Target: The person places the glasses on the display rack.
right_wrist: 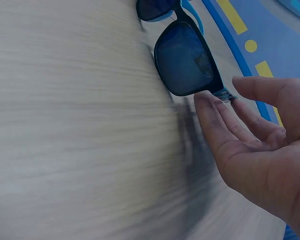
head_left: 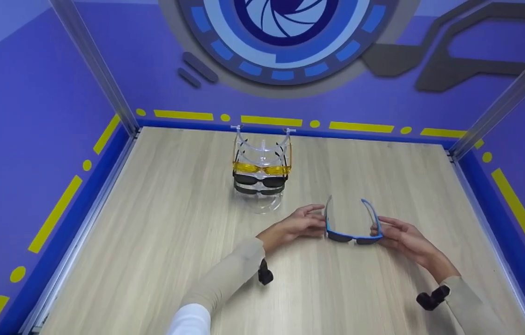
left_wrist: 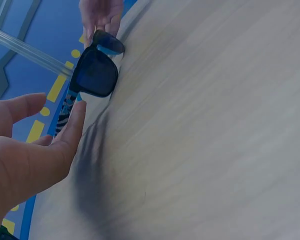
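Note:
Blue-framed sunglasses [head_left: 354, 236] with dark lenses sit between both hands, their temples unfolded and pointing away from me. My left hand [head_left: 302, 222] is at the left temple, fingers fairly straight; in the left wrist view its thumb stands apart from the patterned temple [left_wrist: 65, 112]. The right hand [head_left: 404, 239] holds the right temple near the hinge, with fingertips on both sides of it. In the right wrist view, the fingertips [right_wrist: 206, 96] meet the frame beside the dark lens [right_wrist: 184, 60]. Whether the sunglasses touch the table is unclear.
A clear display stand [head_left: 262, 204] stands left of the hands on the wood-grain table [head_left: 174, 195]. It carries yellow-lensed glasses [head_left: 261, 168] above two dark pairs [head_left: 260, 180]. Blue-purple panels [head_left: 48, 116] with metal posts [head_left: 95, 65] enclose the table's back and sides.

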`<state>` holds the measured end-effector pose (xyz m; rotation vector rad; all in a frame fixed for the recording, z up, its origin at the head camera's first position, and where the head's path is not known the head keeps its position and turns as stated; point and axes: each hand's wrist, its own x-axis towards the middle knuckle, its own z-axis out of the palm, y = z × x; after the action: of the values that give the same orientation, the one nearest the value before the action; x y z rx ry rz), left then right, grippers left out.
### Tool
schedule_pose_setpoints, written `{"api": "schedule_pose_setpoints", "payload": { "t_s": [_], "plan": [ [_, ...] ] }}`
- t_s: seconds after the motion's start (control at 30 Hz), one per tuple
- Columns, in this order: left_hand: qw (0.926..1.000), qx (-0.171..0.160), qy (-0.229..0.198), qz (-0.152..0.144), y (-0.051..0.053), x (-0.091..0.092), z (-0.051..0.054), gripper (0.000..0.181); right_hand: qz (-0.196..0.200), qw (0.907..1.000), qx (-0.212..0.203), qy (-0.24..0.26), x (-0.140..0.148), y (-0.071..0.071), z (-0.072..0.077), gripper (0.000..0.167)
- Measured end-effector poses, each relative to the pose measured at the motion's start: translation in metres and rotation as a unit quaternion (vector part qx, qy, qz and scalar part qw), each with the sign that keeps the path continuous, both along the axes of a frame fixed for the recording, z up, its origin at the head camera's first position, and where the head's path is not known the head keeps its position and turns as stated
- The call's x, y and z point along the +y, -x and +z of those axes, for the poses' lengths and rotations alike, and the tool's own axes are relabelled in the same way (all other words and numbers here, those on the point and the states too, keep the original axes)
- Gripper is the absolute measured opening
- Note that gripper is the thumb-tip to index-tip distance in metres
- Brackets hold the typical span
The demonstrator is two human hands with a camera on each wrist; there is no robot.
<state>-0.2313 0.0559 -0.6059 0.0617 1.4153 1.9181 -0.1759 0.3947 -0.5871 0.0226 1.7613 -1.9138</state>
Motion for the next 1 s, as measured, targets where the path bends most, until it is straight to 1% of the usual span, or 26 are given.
{"api": "schedule_pose_setpoints", "payload": {
  "t_s": [0.13,0.3,0.4,0.5,0.63,0.73,0.8,0.9,1.0],
  "plan": [
    [1.0000,-0.004,0.001,-0.008,-0.003,0.004,0.000,0.070,-0.005,0.9999,-0.001,0.016,-0.001,0.000,0.000,0.067],
    [0.9999,-0.016,-0.003,-0.004,-0.006,0.004,0.001,0.072,-0.015,0.9994,-0.014,0.029,-0.002,-0.002,0.002,0.068],
    [0.9999,-0.015,-0.003,-0.003,-0.008,0.004,0.003,0.071,-0.021,0.9989,-0.024,0.035,-0.003,-0.005,0.004,0.069],
    [1.0000,-0.005,-0.002,-0.005,-0.008,0.003,0.005,0.071,-0.024,0.9984,-0.028,0.043,-0.004,-0.007,0.008,0.067],
    [0.9996,0.025,0.010,-0.008,-0.008,0.004,0.008,0.068,-0.037,0.9973,-0.031,0.054,-0.006,-0.011,0.014,0.058],
    [0.9991,0.039,0.017,0.003,-0.008,0.003,0.010,0.065,-0.039,0.9965,-0.031,0.067,-0.008,-0.013,0.020,0.054],
    [0.9989,0.040,0.017,0.016,-0.009,0.002,0.013,0.062,-0.038,0.9959,-0.032,0.075,-0.010,-0.014,0.023,0.052],
    [0.9983,0.044,0.018,0.035,-0.010,-0.003,0.020,0.059,-0.040,0.9940,-0.036,0.096,-0.016,-0.014,0.028,0.050],
    [0.9977,0.050,0.014,0.043,-0.009,-0.008,0.027,0.059,-0.041,0.9929,-0.035,0.106,-0.021,-0.014,0.036,0.048]
  ]
}}
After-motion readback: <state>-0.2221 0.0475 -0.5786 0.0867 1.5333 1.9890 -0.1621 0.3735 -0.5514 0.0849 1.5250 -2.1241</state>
